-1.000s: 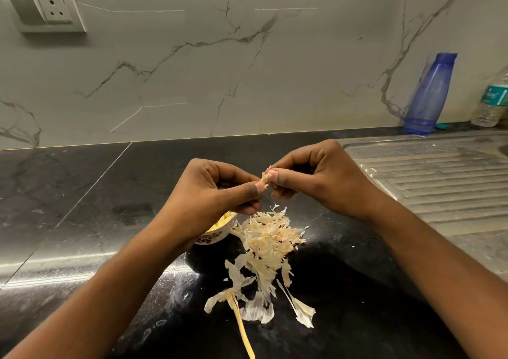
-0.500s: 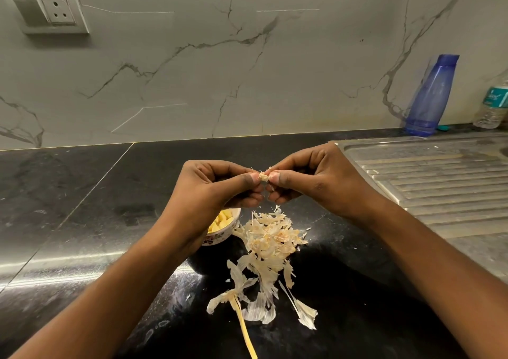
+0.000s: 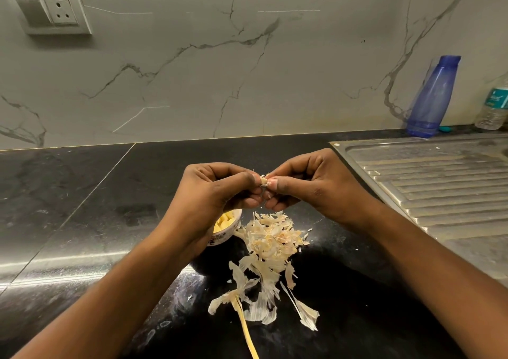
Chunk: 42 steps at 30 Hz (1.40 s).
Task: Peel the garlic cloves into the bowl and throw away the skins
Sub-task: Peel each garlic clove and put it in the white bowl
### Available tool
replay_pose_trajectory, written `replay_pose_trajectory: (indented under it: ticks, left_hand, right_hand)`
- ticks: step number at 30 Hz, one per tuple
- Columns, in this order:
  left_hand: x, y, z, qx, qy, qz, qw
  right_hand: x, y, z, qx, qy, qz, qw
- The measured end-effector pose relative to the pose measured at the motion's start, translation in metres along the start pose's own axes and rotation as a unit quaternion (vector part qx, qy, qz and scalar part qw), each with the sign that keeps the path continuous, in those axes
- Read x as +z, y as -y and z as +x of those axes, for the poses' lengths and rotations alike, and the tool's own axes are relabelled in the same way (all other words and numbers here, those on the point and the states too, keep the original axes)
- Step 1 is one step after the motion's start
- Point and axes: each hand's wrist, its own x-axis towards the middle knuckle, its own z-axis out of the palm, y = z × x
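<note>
Steadying the work from 9 o'clock, the left hand (image 3: 217,193) pinches one end of a small garlic clove (image 3: 264,180), with the bowl (image 3: 221,239) at the hand's 6 o'clock, probably so peeled cloves drop straight in. At the clove's 3 o'clock the right hand (image 3: 310,188) pinches the other end, seemingly prising skin loose. The skins (image 3: 272,240) lie heaped on the counter at 6 o'clock below, not yet discarded.

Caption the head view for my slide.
The left hand and right hand pinch a garlic clove above the skins, beside the bowl on a black counter.
</note>
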Motion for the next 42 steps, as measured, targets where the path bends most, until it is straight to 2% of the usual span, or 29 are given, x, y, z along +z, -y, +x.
replay_pose_trajectory:
  ticks: [16, 26, 30, 34, 38, 40, 42]
  left_hand:
    - [0.002, -0.004, -0.001, -0.050, 0.023, -0.119, 0.991]
    - [0.001, -0.001, 0.001, -0.082, 0.049, -0.157, 0.983]
    - [-0.002, -0.001, 0.002, -0.048, 0.036, -0.100, 0.993]
    - [-0.005, -0.001, 0.002, 0.078, 0.029, 0.033, 0.996]
    - [-0.008, 0.007, 0.005, 0.207, 0.005, 0.201, 0.958]
    - [-0.009, 0.009, 0.006, 0.238, 0.017, 0.245, 0.940]
    - [-0.008, 0.009, 0.005, 0.239, 0.032, 0.253, 0.937]
  right_hand:
    - [0.009, -0.002, -0.002, -0.069, -0.060, 0.011, 0.996]
    - [0.008, 0.000, -0.001, -0.048, -0.062, 0.002, 0.997]
    - [0.004, -0.001, -0.001, -0.037, -0.056, -0.020, 0.998]
    - [0.002, -0.002, 0.000, -0.034, -0.059, -0.032, 0.997]
    - [0.001, -0.003, 0.001, -0.028, -0.063, -0.038, 0.997]
    - [0.000, -0.004, 0.002, -0.025, -0.067, -0.038, 0.997]
    - [-0.001, -0.004, 0.002, -0.026, -0.069, -0.042, 0.996]
